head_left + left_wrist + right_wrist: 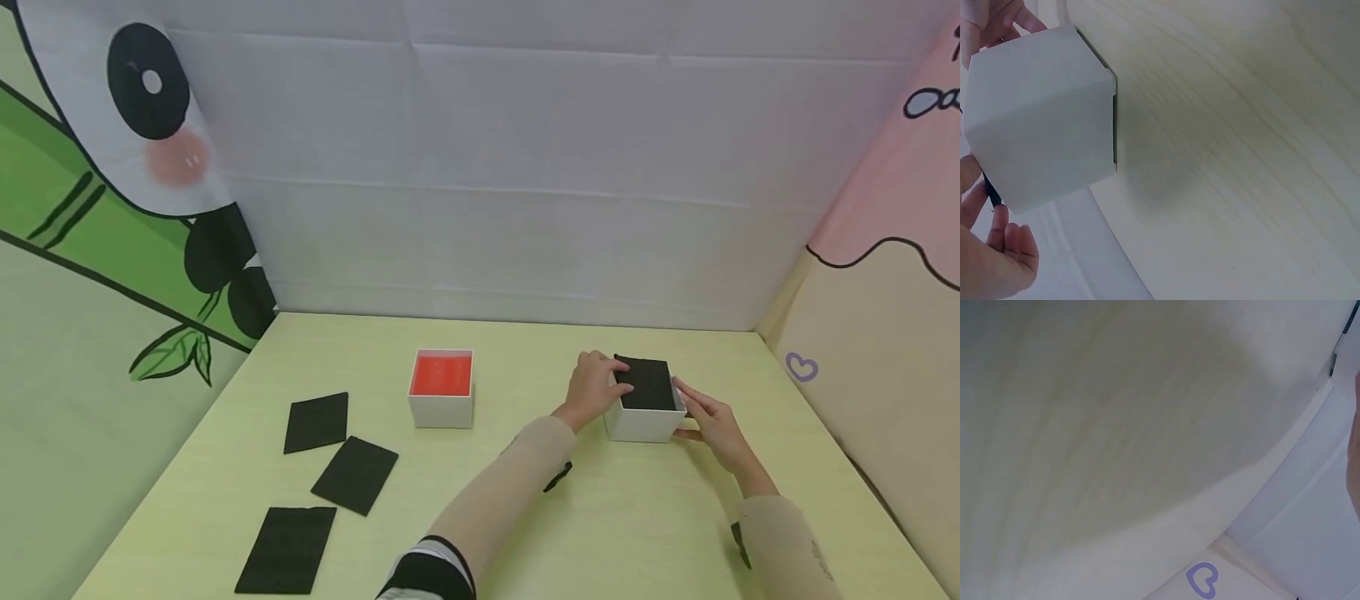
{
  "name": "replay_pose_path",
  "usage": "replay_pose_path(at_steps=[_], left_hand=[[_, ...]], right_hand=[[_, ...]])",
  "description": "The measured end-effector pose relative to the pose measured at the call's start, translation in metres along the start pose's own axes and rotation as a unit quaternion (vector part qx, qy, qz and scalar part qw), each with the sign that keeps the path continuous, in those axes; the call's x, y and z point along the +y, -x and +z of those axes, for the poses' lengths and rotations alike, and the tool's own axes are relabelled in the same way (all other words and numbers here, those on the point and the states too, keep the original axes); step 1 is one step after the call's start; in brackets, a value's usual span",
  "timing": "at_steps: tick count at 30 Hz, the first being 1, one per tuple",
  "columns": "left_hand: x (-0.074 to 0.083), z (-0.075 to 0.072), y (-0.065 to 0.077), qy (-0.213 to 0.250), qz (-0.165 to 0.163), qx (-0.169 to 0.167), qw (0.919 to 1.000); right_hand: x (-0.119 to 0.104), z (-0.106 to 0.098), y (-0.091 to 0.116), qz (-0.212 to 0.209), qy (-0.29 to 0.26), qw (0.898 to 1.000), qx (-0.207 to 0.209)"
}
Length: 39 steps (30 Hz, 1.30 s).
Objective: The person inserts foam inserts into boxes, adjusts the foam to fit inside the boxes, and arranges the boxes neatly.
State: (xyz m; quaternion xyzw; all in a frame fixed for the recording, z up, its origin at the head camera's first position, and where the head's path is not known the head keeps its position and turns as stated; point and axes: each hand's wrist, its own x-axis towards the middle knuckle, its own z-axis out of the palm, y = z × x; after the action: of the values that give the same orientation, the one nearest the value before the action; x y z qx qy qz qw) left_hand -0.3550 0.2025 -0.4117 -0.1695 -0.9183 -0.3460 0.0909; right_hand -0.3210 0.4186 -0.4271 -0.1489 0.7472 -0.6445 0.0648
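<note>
A white box (643, 425) stands at the right of the table, with a black sheet (645, 383) lying across its open top. My left hand (592, 387) is at the box's left edge and pinches the sheet's edge between thumb and fingers. In the left wrist view, a dark edge of the sheet shows by the fingers of that hand (997, 262). My right hand (712, 425) rests against the box's right side, its fingers fairly straight. Only a sliver of the right hand (1354, 456) shows in the right wrist view.
A second white box (441, 412) with a red inside surface (442, 375) stands left of centre. Loose black sheets lie at the left: one at the back (318, 422), one in the middle (355, 475) and one nearest (287, 550). A white backdrop (510, 208) rises behind the table.
</note>
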Motion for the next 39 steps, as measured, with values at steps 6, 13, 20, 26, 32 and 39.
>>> replay_pose_path(at_steps=[6,13,20,26,32,39], left_hand=[[0.005,-0.010,0.007,-0.161,0.039,-0.024,0.9859],[0.004,-0.012,0.011,-0.314,0.131,-0.091,0.9359],[0.003,-0.010,0.013,-0.320,0.144,-0.121,0.9286],[0.005,-0.010,0.011,-0.325,0.155,-0.114,0.9258],[0.004,-0.007,0.010,-0.318,0.151,-0.123,0.9277],[0.003,-0.004,0.007,-0.334,0.150,-0.126,0.9220]], right_hand=[[0.000,0.000,0.000,0.003,-0.003,1.000,0.002],[0.000,0.000,0.000,0.005,-0.001,1.000,0.003],[0.001,0.000,0.000,0.010,0.000,1.000,0.004],[0.001,0.000,0.000,0.011,-0.002,1.000,0.004],[0.003,0.000,0.000,0.006,-0.018,1.000,0.008],[0.002,0.000,0.000,0.006,-0.014,1.000,0.007]])
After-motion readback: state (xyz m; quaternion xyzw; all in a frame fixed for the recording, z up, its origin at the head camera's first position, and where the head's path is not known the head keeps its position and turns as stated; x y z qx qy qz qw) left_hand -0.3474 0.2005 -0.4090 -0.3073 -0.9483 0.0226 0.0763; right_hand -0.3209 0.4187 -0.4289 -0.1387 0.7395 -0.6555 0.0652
